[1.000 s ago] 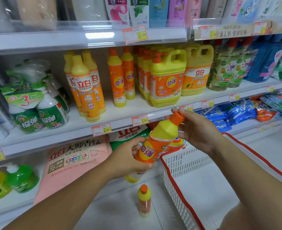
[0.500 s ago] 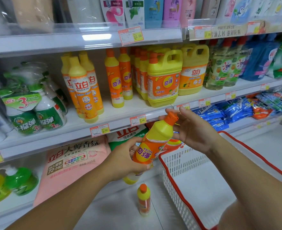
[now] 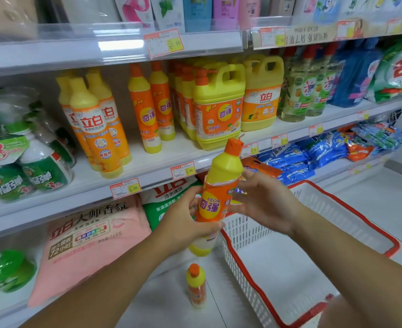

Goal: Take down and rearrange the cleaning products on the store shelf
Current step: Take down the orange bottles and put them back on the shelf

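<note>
I hold a yellow dish-soap bottle (image 3: 222,176) with an orange cap and orange label almost upright in front of the middle shelf (image 3: 152,178). My left hand (image 3: 183,223) grips its lower label from the left. On the other side my right hand (image 3: 266,204) lies with fairly straight fingers against the label. Two matching bottles (image 3: 145,110) stand on that shelf beside taller yellow bottles (image 3: 93,124). One smaller matching bottle (image 3: 196,285) stands on the floor below.
A white basket with a red rim (image 3: 351,209) sits on the floor under my right arm. Big yellow jugs (image 3: 219,107) and green spray bottles (image 3: 29,171) fill the middle shelf. A pink detergent bag (image 3: 88,235) lies on the lower shelf.
My right hand has slid down from the orange cap to the bottle's label. The bottle has tipped more upright and risen slightly.
</note>
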The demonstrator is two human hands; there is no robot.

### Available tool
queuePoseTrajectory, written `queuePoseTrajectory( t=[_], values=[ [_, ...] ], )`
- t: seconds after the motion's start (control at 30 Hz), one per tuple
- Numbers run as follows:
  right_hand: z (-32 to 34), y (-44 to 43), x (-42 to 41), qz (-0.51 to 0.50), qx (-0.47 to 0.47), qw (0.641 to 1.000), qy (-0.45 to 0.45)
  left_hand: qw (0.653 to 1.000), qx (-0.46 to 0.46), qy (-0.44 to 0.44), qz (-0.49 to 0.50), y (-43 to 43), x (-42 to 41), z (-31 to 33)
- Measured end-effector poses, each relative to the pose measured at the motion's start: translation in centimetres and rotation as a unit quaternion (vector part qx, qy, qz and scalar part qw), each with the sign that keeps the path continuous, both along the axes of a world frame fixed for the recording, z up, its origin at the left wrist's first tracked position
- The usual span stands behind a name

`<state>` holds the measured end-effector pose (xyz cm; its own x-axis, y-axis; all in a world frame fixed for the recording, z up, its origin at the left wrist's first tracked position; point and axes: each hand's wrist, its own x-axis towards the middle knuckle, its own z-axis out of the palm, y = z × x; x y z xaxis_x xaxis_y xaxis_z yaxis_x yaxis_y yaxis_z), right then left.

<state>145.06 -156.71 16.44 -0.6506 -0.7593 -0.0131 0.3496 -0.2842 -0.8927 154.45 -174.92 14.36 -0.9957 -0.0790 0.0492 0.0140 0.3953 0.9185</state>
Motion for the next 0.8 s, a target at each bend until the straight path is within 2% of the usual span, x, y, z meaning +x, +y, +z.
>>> queuePoseTrajectory(
  t=[0.03, 0.1, 0.2, 0.3, 0.33, 0.43, 0.53, 0.67, 0.8],
  values=[
    [-0.7, -0.2, 0.7, -0.004, 0.062, 0.996, 0.067, 1.000, 0.003, 0.013, 0.001, 0.6, -0.6, -0.3],
    [-1.5, -0.6, 1.3, -0.093, 0.148, 0.973, 0.152, 0.999, 0.005, 0.033, 0.003, 2.0, -1.9, -1.3],
    [-2.4, 0.4, -0.5, -0.157, 0.170, 0.957, 0.173, 0.998, -0.043, 0.039, -0.013, 3.7, -4.3, -2.5],
    [-4.9, 1.9, -3.4, -0.175, 0.235, 0.943, 0.158, 0.978, -0.207, 0.010, -0.011, 3.8, -6.8, -4.3],
    [-6.7, 2.3, -4.6, -0.191, 0.271, 0.931, 0.156, 0.972, -0.234, -0.004, -0.005, 3.7, -7.4, -5.4],
    [-14.0, 3.8, -7.8, -0.228, 0.396, 0.882, 0.116, 0.957, -0.284, -0.044, -0.036, 3.4, -8.5, -9.6],
    [-21.4, 5.2, -9.3, -0.234, 0.477, 0.846, 0.048, 0.937, -0.331, -0.075, -0.081, 3.4, -8.9, -14.2],
    [-28.8, 6.2, -9.5, -0.175, 0.585, 0.792, -0.002, 0.909, -0.392, -0.081, -0.118, 2.8, -9.5, -18.3],
    [-33.4, 6.6, -9.3, -0.098, 0.681, 0.725, 0.001, 0.911, -0.390, -0.070, -0.115, 2.3, -9.3, -21.1]
  ],
)
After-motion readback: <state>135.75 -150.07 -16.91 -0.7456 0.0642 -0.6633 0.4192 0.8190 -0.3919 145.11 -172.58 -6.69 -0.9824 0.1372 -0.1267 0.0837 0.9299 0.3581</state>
